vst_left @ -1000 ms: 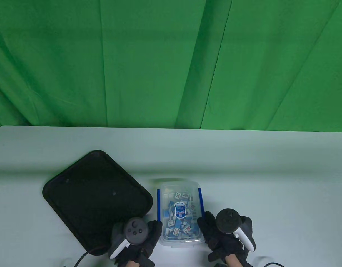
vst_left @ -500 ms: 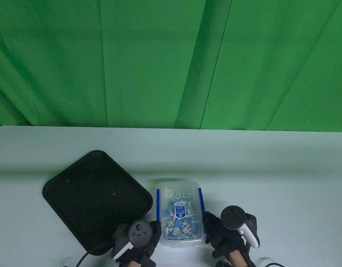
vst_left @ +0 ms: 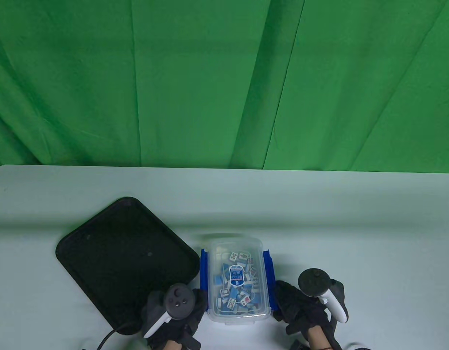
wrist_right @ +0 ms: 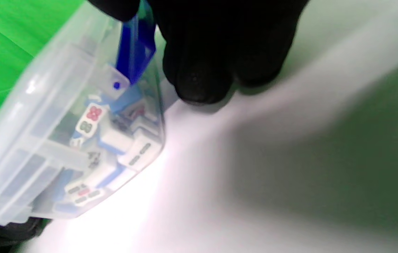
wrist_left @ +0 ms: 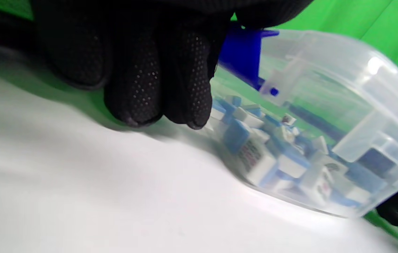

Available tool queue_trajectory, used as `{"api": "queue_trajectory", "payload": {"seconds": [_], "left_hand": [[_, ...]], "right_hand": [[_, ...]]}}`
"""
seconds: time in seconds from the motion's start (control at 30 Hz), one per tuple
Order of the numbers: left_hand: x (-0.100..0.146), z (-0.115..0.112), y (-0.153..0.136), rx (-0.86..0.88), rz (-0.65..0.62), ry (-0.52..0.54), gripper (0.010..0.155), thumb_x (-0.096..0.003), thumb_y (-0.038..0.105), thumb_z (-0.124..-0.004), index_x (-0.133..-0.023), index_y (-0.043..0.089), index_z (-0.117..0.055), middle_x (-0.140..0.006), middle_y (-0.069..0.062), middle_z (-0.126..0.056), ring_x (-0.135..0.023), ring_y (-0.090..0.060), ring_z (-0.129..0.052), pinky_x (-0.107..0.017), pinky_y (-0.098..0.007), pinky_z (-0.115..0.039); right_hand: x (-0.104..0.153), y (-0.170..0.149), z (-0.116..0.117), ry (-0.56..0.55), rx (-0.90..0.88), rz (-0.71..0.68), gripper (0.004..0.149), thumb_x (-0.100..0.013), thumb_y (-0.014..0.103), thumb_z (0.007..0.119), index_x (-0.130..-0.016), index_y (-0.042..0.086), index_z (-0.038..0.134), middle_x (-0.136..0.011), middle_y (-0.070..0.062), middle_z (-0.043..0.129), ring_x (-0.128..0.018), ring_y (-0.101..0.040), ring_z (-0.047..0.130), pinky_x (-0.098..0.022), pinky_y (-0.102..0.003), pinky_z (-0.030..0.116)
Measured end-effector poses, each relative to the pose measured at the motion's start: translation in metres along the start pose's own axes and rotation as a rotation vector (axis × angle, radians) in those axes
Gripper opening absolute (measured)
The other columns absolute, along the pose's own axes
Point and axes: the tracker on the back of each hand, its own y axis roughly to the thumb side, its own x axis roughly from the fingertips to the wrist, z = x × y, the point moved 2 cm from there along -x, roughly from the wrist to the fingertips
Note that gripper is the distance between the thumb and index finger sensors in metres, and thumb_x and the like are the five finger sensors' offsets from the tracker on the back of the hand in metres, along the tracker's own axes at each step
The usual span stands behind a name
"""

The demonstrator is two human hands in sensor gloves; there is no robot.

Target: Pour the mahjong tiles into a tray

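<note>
Pale table (vst_left: 319, 218), green backdrop. Left hand (vst_left: 173, 310) and right hand (vst_left: 304, 306) fingers lifted blue latches (vst_left: 268, 277) flanking the lidded tile box (vst_left: 236, 280). Unlatching step, seemingly; lid removal next, tray (vst_left: 100, 237) beyond the left fingers.

Pale table (vst_left: 319, 218), black tray (vst_left: 100, 248) beside clear tile box (vst_left: 236, 316)

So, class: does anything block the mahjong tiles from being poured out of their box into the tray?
Yes. The clear lid still covers the box, sealing in the tiles. Its blue latches stand flipped outward on both sides. The black tray lies just left, nothing between them.
</note>
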Motion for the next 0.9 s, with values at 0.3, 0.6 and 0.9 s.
{"api": "queue_trajectory", "payload": {"seconds": [0.3,0.6,0.9], "left_hand": [[0.009,0.011,0.009,-0.22,0.068,0.135,0.055,-0.0644,0.041,-0.064,-0.095,0.001,-0.084,-0.065,-0.009,-0.108,-0.06,-0.032,-0.105,-0.045,-0.051,-0.083],[0.021,0.02,0.026,-0.238,-0.057,0.328,0.062,-0.0648,0.048,-0.054,-0.098,0.003,-0.08,-0.066,-0.007,-0.107,-0.06,-0.031,-0.105,-0.045,-0.05,-0.084],[0.032,0.028,0.028,-0.071,-0.151,0.491,0.067,-0.0644,0.048,-0.051,-0.107,-0.001,-0.064,-0.078,-0.011,-0.099,-0.068,-0.036,-0.099,-0.049,-0.052,-0.08]], "right_hand": [[0.009,0.009,-0.004,-0.185,0.254,0.073,0.059,-0.072,0.042,0.054,-0.117,0.003,0.05,-0.097,-0.013,0.081,-0.073,-0.026,0.093,-0.062,-0.046,0.079],[0.029,0.031,-0.004,-0.393,0.317,-0.035,0.063,-0.07,0.048,0.051,-0.118,0.007,0.047,-0.1,-0.014,0.079,-0.077,-0.03,0.09,-0.064,-0.048,0.077],[0.046,0.057,0.009,-0.502,0.43,-0.143,0.068,-0.069,0.054,0.051,-0.118,0.008,0.045,-0.103,-0.014,0.076,-0.079,-0.032,0.088,-0.066,-0.05,0.075]]}}
